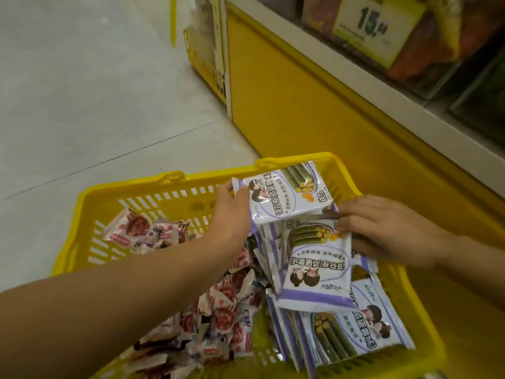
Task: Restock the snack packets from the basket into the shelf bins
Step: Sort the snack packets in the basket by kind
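A yellow plastic basket [131, 192] sits on the floor, filled with snack packets. My left hand [232, 212] grips a small stack of white-and-purple seaweed-roll packets [287, 195] by its left edge, lifted over the basket's far rim. My right hand [382, 228] pinches the top edge of another purple packet [317, 269] that leans upright among several more. One more purple packet [355, 329] lies flat at the basket's near right. Small red-and-white packets [218, 310] fill the left half.
A yellow shelf base [300, 105] runs along the right. Above it are clear shelf bins [437, 64] holding orange packets, with a yellow price tag [377, 23]. Pale tiled floor [95, 91] lies to the left. A second yellow fixture [205, 58] stands further back.
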Motion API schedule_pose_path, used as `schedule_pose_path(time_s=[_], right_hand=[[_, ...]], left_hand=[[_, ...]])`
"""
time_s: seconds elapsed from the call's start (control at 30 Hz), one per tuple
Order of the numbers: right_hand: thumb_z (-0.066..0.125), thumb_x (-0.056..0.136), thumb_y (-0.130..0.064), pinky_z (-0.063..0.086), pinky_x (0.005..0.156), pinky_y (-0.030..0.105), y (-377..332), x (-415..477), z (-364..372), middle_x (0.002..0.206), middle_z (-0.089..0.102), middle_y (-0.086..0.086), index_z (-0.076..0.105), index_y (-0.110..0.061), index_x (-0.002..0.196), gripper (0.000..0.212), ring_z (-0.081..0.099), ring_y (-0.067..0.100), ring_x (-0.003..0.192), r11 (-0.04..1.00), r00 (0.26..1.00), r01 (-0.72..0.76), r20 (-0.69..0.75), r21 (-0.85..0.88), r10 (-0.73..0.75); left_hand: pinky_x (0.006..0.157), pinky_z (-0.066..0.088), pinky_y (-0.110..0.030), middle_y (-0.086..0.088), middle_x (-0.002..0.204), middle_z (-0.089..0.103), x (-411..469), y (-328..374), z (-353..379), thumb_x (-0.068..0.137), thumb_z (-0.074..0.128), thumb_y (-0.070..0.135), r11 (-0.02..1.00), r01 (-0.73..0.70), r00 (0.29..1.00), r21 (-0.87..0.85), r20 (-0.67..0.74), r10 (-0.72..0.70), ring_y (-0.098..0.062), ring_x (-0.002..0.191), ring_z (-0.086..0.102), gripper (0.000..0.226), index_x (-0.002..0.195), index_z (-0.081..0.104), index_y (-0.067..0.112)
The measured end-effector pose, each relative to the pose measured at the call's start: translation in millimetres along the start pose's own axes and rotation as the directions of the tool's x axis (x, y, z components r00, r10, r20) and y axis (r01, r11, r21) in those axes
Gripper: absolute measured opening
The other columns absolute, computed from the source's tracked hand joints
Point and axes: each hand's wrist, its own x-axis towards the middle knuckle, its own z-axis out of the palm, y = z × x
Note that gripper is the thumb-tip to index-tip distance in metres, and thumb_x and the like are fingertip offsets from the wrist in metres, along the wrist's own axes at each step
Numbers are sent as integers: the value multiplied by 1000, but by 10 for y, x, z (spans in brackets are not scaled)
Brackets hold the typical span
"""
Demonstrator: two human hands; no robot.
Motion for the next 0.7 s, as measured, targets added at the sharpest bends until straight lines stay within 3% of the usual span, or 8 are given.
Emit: schedule_pose_path(time_s=[0.07,0.13,0.23,0.3,0.43,0.53,0.6,0.7], right_hand=[[31,100,-43,54,75,31,8,-55,-12,104,68,11,49,-19,105,30,64,22,91,1000,1000,-2,-23,-6,2],[33,100,-45,54,74,32,21,-83,-24,107,67,13,50,-18,107,32,65,25,90,1000,999,-11,-32,-5,11],[34,100,-45,55,76,36,33,-119,-28,111,66,15,49,-17,108,33,67,28,93,1000,997,-11,-77,-21,10],[37,99,-44,54,77,37,28,-125,-15,109,66,16,48,-16,108,32,65,27,94,1000,991,-4,-133,-27,0],[46,96,-38,47,71,38,73,-79,5,103,64,17,49,-15,108,27,55,24,92,996,947,-88,-313,-33,73],[55,90,-32,38,69,35,148,-42,28,99,60,15,51,-13,104,24,51,24,87,975,919,-211,-355,-75,172],[66,84,-24,34,68,32,173,26,57,95,59,14,58,-10,99,21,52,27,84,945,913,-299,-326,-130,244],[77,74,-27,37,75,36,148,166,93,101,58,10,67,-15,104,34,54,30,89,900,924,-376,-163,-219,346]], left_hand=[[74,57,-38,-5,100,66,51,-114,112,100,43,33,998,60,998,30,-4,-60,-24,88,69,21,121,41,30],[73,51,-38,-8,93,63,80,-207,201,100,44,34,992,117,992,38,-59,-115,-30,90,66,18,115,36,30],[64,47,-33,-7,89,59,87,-260,243,99,46,33,988,152,977,24,-153,-146,-21,76,59,19,111,34,24],[72,53,-37,-9,96,61,110,-258,237,100,47,32,988,154,975,-20,-159,-156,-22,81,62,21,112,36,18],[81,57,-48,-13,98,71,60,-125,269,101,42,32,951,281,958,-132,105,-268,-29,88,70,29,114,58,11],[92,50,-50,-9,114,67,90,-42,181,101,33,47,913,340,930,-225,225,-291,-28,108,62,46,109,66,17],[94,45,-51,3,131,57,121,-55,89,97,30,59,921,326,917,-214,310,-252,-20,122,52,56,129,58,23],[93,46,-49,11,115,68,21,-87,70,92,35,63,939,319,863,-126,449,-233,-12,104,65,46,122,62,41]])
